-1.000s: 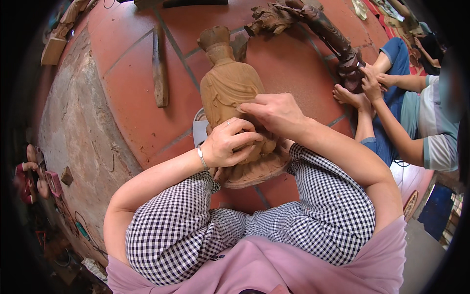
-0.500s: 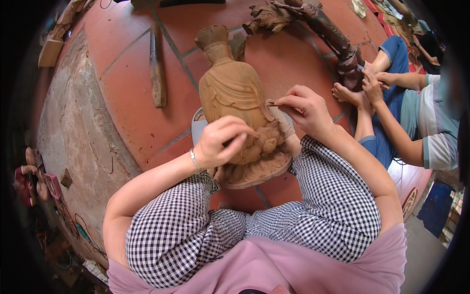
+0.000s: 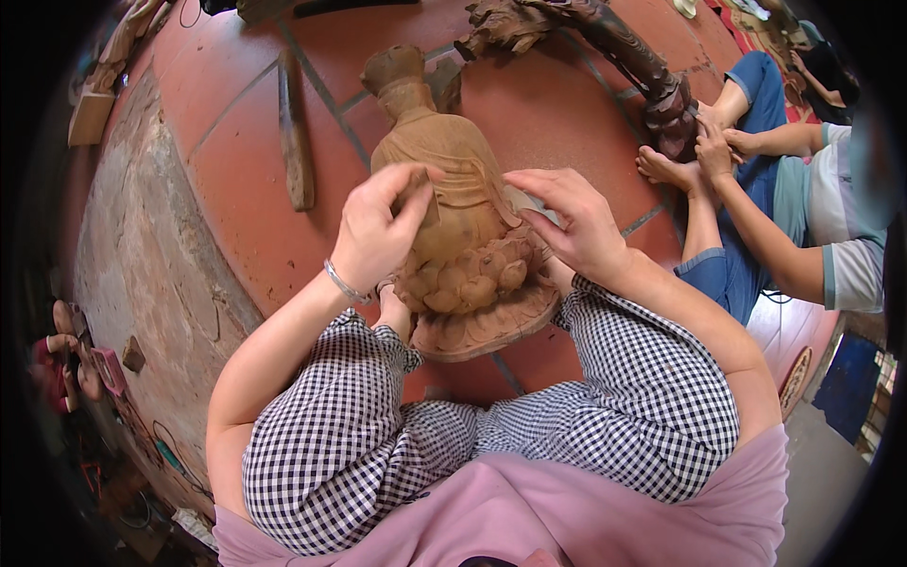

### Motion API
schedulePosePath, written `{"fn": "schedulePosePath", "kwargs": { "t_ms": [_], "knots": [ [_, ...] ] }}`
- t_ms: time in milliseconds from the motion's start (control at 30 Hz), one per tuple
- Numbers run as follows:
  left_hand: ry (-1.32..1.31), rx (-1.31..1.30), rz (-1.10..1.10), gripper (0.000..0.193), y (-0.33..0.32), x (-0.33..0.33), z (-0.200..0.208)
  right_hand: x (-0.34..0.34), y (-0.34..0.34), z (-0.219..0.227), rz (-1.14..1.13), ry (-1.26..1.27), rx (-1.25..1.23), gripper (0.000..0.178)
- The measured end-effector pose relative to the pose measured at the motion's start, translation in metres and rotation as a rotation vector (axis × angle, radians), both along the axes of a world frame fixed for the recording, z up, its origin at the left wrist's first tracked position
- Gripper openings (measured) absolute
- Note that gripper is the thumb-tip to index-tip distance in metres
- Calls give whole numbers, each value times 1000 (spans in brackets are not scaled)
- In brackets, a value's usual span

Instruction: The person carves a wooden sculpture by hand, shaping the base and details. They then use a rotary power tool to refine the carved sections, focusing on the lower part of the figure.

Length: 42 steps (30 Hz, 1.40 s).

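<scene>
A carved wooden statue [image 3: 453, 194] leans away from me between my knees, its lotus-shaped base [image 3: 487, 326] nearest me and its narrow headpiece at the far end. My left hand [image 3: 383, 227] is over the left side of the statue's draped back, thumb and fingers drawn together. A small brownish bit shows at its fingertips, too small to name. Beside the statue's right side is my right hand [image 3: 576, 222], index finger and thumb apart. A pale patch shows between them; I cannot tell whether it is held or lies behind.
A long wooden stick [image 3: 296, 132] lies on the red tiles to the left, next to a stone slab [image 3: 161, 227]. At the far right a person [image 3: 794, 208] sits barefoot, hands at a dark carved wooden piece [image 3: 652, 85]. A wooden block [image 3: 92, 118] stands far left.
My left hand has risen from the statue's lower part to its back. My right hand's fingers have spread, and the small dark thing they pinched no longer shows there.
</scene>
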<state>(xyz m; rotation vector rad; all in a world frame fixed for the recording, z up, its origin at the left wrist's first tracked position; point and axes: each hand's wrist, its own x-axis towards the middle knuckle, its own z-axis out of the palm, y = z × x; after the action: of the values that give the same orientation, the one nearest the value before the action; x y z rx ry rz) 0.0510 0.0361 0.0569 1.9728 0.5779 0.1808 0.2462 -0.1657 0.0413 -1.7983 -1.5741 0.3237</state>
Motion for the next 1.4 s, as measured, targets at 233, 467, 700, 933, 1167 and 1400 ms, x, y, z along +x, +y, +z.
{"fn": "schedulePosePath", "kwargs": {
  "t_ms": [233,467,700,933,1167,1400],
  "knots": [
    [-349,529,-229,16,-23,2,-42,-5,-28,-31,-301,444,-496,54],
    [-308,724,-322,18,-28,49,-37,-5,-15,-40,-215,620,-559,53],
    [-185,575,-334,19,-19,-1,-22,-2,-26,-40,-161,647,-575,52],
    [-190,643,-308,16,-20,28,-18,-2,-24,-46,-166,692,-554,52],
    [-138,472,-231,24,-22,18,-15,1,-24,-42,-154,690,-554,51],
    [-290,684,-372,29,-21,22,-19,1,-20,-43,-155,671,-545,53]
  ]
}}
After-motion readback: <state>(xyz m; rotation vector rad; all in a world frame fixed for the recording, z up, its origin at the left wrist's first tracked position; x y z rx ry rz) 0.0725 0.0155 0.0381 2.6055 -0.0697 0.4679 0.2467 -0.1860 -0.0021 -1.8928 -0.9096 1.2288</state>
